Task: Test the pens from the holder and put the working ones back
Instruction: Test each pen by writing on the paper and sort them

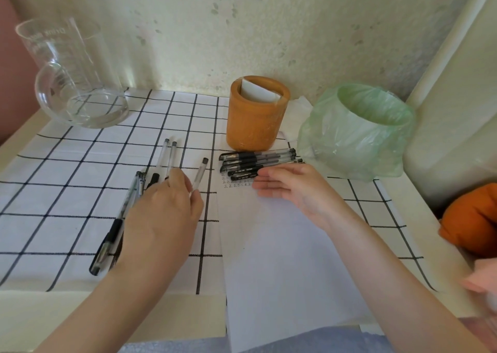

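Observation:
The orange pen holder stands at the back centre with a white card inside and no pens showing. Several capped black gel pens lie in a row in front of it, at the top of a white paper sheet with small test scribbles. My right hand rests flat and open on the paper, fingertips beside those pens. My left hand pinches a clear pen at its lower end. Two clear pens and several more pens lie on the cloth by that hand.
A glass jug stands at the back left on the checked cloth. A small bin lined with a green bag sits right of the holder. An orange cloth lies at the right edge.

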